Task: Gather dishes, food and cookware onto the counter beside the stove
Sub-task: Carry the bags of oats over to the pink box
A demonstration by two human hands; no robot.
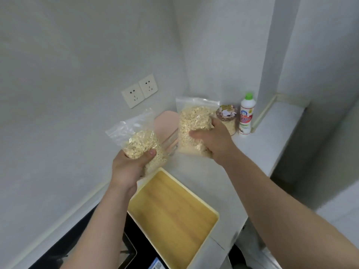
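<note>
Held over counter (262,136), likely for setting down.
Gripped fuller oat bag (194,121) in right hand (213,141); smaller oat bag (139,143), at its eight o'clock, in left hand (128,167).

Bottle (246,115) label print blurred, jar (227,113) lid picture, nothing legible

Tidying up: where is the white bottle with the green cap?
In the head view the bottle stands upright at the back of the counter by the wall, right of the patterned-lid jar, beyond the right hand.
</note>
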